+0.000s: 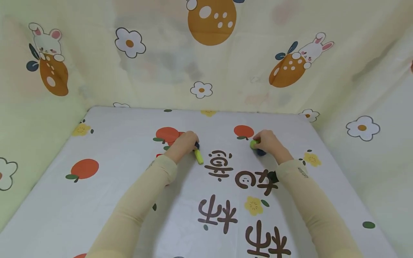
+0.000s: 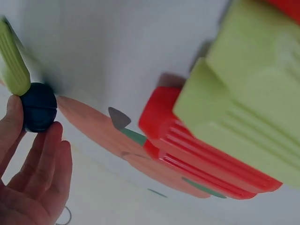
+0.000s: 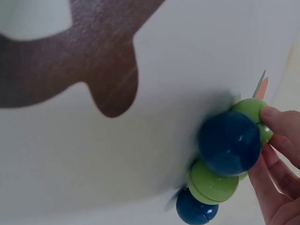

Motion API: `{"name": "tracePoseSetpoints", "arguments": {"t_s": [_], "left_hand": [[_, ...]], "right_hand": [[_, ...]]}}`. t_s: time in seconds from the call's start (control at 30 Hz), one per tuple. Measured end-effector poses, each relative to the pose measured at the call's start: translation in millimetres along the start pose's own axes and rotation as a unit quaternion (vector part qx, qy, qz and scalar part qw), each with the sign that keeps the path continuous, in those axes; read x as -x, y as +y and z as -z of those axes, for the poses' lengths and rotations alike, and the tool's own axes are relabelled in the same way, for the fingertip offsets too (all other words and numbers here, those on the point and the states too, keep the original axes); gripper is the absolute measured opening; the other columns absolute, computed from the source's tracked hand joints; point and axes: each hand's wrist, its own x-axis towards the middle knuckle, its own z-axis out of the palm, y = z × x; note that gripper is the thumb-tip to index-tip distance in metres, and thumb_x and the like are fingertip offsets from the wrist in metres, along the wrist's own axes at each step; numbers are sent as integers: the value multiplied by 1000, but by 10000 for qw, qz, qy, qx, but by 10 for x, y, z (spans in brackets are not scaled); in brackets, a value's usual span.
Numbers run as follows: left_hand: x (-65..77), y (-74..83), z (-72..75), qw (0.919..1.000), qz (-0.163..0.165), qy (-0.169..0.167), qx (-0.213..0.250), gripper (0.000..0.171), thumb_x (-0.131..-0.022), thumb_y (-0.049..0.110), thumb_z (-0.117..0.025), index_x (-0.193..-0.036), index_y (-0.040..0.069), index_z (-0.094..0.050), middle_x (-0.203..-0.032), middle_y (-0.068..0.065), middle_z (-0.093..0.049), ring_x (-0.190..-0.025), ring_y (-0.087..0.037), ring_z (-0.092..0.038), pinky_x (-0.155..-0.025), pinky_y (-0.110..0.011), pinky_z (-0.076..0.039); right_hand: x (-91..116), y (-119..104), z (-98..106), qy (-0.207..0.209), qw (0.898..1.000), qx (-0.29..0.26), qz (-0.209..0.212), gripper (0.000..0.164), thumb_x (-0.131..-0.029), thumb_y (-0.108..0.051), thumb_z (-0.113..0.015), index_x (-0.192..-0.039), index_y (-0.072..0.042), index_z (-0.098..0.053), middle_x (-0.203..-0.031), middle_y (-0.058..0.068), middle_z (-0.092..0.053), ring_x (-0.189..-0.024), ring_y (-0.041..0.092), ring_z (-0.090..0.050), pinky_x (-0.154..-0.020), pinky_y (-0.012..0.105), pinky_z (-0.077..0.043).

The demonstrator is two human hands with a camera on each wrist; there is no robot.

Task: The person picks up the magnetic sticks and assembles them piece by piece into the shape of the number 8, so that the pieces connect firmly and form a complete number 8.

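In the left wrist view, my left hand [image 2: 40,176] pinches a dark blue ball [image 2: 40,108] between thumb and fingertips. A light green ridged stick [image 2: 13,61] meets that ball at one end. In the head view, my right hand [image 1: 270,143] holds a light green ball [image 1: 254,144] near the far side of the table. The right wrist view shows a larger-looking dark blue ball [image 3: 229,143] up against this green ball, then another green ball [image 3: 213,182] and a further dark blue ball [image 3: 197,206] in a cluster. Whether these balls are joined is unclear.
Close to the left wrist camera are a red ridged piece [image 2: 197,150] and light green ridged pieces [image 2: 243,112], mostly hidden by the left arm in the head view. A white printed cloth [image 1: 122,143] covers the table, and patterned curtains [image 1: 161,64] surround it.
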Motion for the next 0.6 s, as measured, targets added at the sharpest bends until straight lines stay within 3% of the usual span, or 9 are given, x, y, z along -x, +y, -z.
{"name": "tracePoseSetpoints", "arguments": {"t_s": [0.13, 0.4, 0.6], "left_hand": [[-20, 13, -8, 10000, 1, 77, 45, 31, -87, 14, -63, -116, 3, -62, -113, -13, -58, -104, -22, -52, -88, -31, -43], [-24, -43, -7, 9995, 118, 282, 44, 27, -83, 22, -68, -98, 0, -64, -91, -10, -60, -81, -19, -54, -73, -28, -46], [14, -90, -29, 9991, 149, 370, 126, 30, -80, 25, -71, -94, 1, -63, -85, -8, -58, -77, -18, -51, -68, -27, -44]], "right_hand": [[-8, -12, 10, 47, 9999, 106, 49, 33, -81, -6, -67, -107, 13, -60, -102, 25, -60, -92, 32, -54, -83, 44, -45], [-51, -55, 5, 12, 9997, 223, 95, 32, -81, -8, -67, -106, 11, -61, -100, 23, -60, -86, 29, -53, -77, 41, -46], [-90, -126, -58, 22, 9995, 118, 287, 29, -82, -9, -66, -103, 9, -62, -103, 23, -61, -87, 29, -55, -77, 40, -46]]}}
